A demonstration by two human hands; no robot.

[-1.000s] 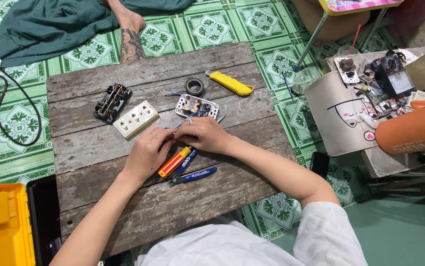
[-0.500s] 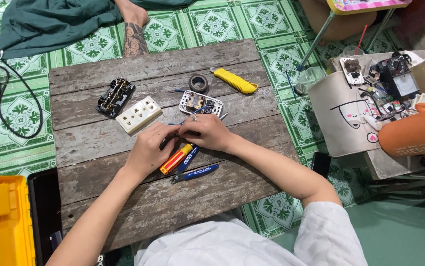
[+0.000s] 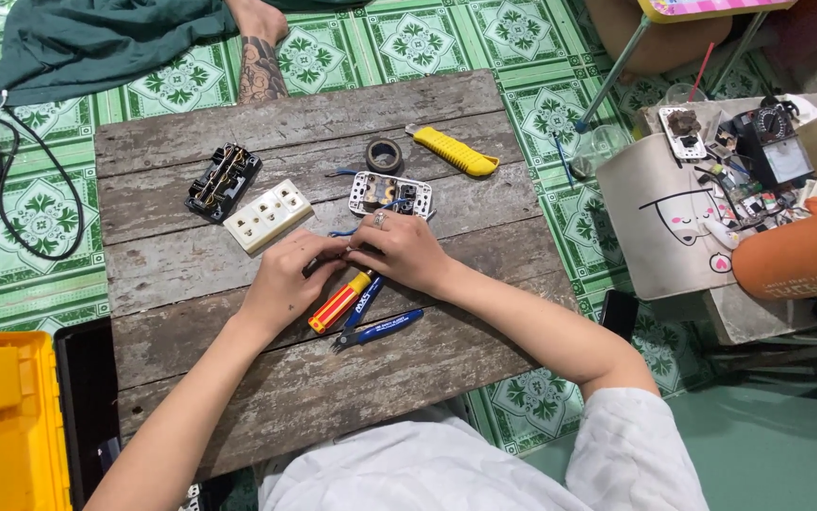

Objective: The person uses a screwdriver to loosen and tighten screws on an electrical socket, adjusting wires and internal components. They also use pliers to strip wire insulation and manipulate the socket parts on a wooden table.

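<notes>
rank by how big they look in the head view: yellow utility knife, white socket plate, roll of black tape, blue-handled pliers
1. white socket plate
2. yellow utility knife and blue-handled pliers: about the same length; the pliers lie nearer the camera, so no ranking between them
3. roll of black tape, clearly the smallest

One head camera looks steeply down at the wooden table (image 3: 238, 397) from close above. Floor tiles (image 3: 39, 213) surround it.

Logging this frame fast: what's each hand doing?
Left hand: closed on something small and dark; what it is cannot be told.
Right hand: closed, pinching a thin blue wire.
</notes>
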